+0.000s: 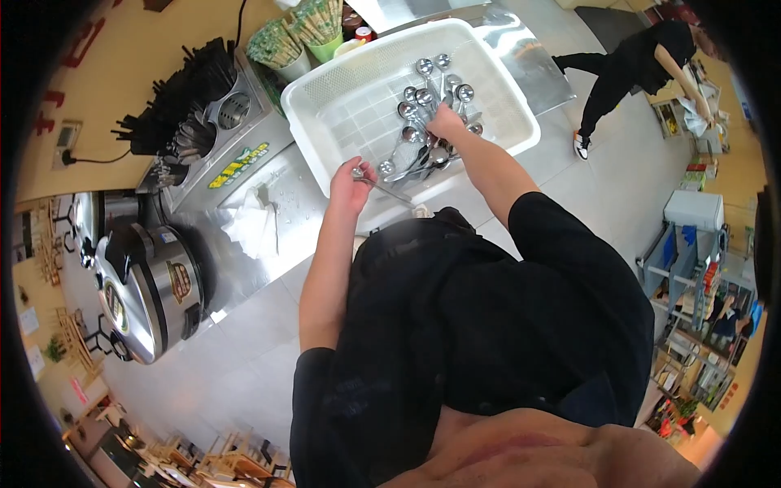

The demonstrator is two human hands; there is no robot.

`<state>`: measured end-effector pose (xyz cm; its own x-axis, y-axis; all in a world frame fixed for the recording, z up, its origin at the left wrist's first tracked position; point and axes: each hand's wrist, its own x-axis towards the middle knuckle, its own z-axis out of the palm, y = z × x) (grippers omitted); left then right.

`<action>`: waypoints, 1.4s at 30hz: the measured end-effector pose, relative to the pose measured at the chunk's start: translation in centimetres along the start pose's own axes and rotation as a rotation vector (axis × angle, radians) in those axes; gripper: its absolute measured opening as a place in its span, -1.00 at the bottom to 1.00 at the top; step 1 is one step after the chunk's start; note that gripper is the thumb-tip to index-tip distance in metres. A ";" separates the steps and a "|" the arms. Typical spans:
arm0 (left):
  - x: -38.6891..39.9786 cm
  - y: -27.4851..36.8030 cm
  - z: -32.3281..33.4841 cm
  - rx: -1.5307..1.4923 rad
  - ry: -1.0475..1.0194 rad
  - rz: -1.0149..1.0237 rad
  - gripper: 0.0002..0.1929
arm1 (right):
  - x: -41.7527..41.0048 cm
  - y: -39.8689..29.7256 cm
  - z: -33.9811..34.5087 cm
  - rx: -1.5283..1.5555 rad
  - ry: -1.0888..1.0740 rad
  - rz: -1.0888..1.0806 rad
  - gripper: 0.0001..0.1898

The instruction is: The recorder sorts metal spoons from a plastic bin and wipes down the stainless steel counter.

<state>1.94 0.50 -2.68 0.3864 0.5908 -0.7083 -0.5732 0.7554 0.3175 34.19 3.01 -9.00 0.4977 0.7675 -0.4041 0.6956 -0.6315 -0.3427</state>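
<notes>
A white perforated plastic basket (317, 152) stands before me on a stainless steel counter. Metal spoons (424, 96) lie heaped in its right half, their round bowls mostly towards the far side. My right hand (446, 124) reaches into the heap, fingers bent down among the spoon handles; whether it grips one cannot be told. Over the basket's near left edge, my left hand (354, 183) holds a metal spoon (390, 194), its bowl at the fingers and its handle pointing right. Left of the basket, a steel cutlery holder (235, 143) carries black chopsticks (189, 85) and more metal cutlery (194, 137).
A crumpled white cloth (253, 224) lies on the wet counter (293, 207). Large steel cookers (149, 293) stand at left. Cups of wrapped chopsticks (277, 46) are behind the basket. A person in black (640, 61) stands at the upper right, near shelves.
</notes>
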 end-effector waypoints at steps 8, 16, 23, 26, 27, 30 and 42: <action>0.0 -0.2 -0.8 -0.043 -0.014 -0.031 -0.73 | 0.1 1.1 -0.4 0.216 -0.247 0.031 -0.68; 1.4 -0.9 -0.8 -0.065 -0.056 -0.102 -0.71 | 1.0 3.1 2.2 0.154 -0.069 -0.165 -0.65; 1.3 -0.8 -0.8 -0.091 -0.042 -0.119 -0.69 | -2.6 -0.3 -1.1 0.036 0.028 -0.239 -0.38; 1.0 -0.8 -0.4 -0.070 -0.040 -0.114 -0.69 | -2.0 -0.2 -1.1 0.067 0.050 -0.125 -0.43; 1.0 -0.7 -0.3 -0.066 -0.032 -0.112 -0.69 | -1.5 0.1 -1.0 0.107 0.052 -0.062 -0.45; 1.0 -0.6 -0.2 -0.061 -0.010 -0.108 -0.71 | -1.1 0.7 -1.0 0.057 0.064 -0.234 -0.52; 1.1 -0.6 0.3 0.029 -0.012 -0.114 -0.83 | -0.4 0.2 0.4 0.035 -0.198 -0.091 -0.56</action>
<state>2.93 0.79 -3.52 0.4569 0.5034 -0.7334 -0.5035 0.8260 0.2534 33.96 2.56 -9.23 0.3200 0.7869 -0.5276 0.7127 -0.5669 -0.4132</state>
